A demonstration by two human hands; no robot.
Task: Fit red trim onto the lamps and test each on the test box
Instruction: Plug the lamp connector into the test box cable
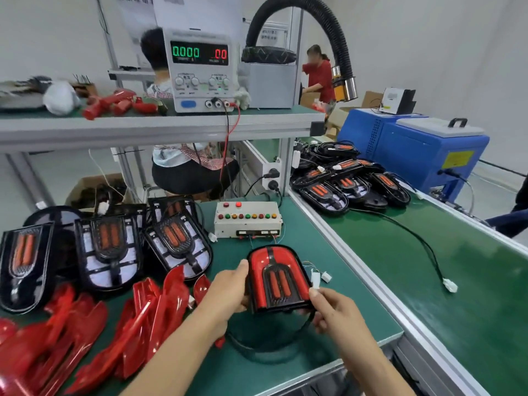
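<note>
A lamp (277, 278) with red trim fitted over its black housing is held above the green bench, in front of the test box (248, 221). My left hand (228, 290) grips its left edge and my right hand (333, 310) grips its lower right corner. The lamp's wire ends in white connectors (320, 277) lying loose to its right, apart from the test box sockets. Several untrimmed black lamps (110, 250) lie at the left. Loose red trim pieces (83, 338) are heaped at the lower left.
A power supply (201, 71) reading zero stands on the upper shelf, with red and black leads hanging down. A green conveyor belt (428, 281) at the right carries several lamps (348, 178) and a loose cable. A blue machine (414, 150) stands beyond. People work behind the bench.
</note>
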